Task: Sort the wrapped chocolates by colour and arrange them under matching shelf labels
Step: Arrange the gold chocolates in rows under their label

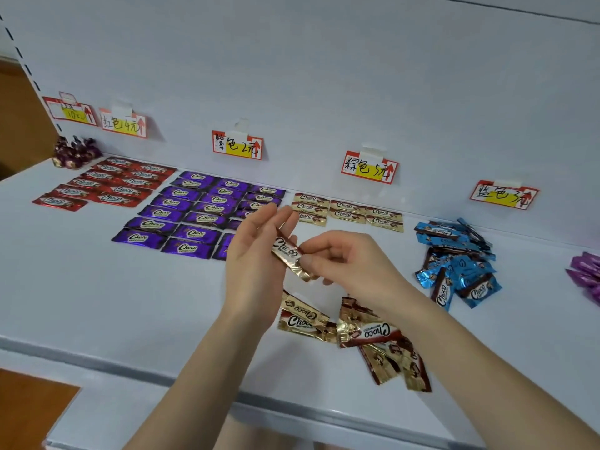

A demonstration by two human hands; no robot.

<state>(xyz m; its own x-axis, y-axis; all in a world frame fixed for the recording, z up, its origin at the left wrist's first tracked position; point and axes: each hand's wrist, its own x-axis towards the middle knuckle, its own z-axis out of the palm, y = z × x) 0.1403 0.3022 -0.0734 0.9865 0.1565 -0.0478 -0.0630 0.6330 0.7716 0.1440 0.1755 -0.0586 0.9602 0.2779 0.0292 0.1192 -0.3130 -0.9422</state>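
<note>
**Gold bar in hand**

Your white shelf [97, 287] carries purple rows [194, 216], red rows [107, 186], a blue heap [457, 264] and loose gold bars [357, 332]. Above them, your left hand [256, 254] backs one gold chocolate [287, 253] with nearly straight fingers; your right hand [350, 264] pinches its lower end.

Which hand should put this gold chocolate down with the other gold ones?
Probably the right hand: it pinches the gold chocolate, and the gold rows lie just beyond it. The left hand seems only to touch it.
</note>
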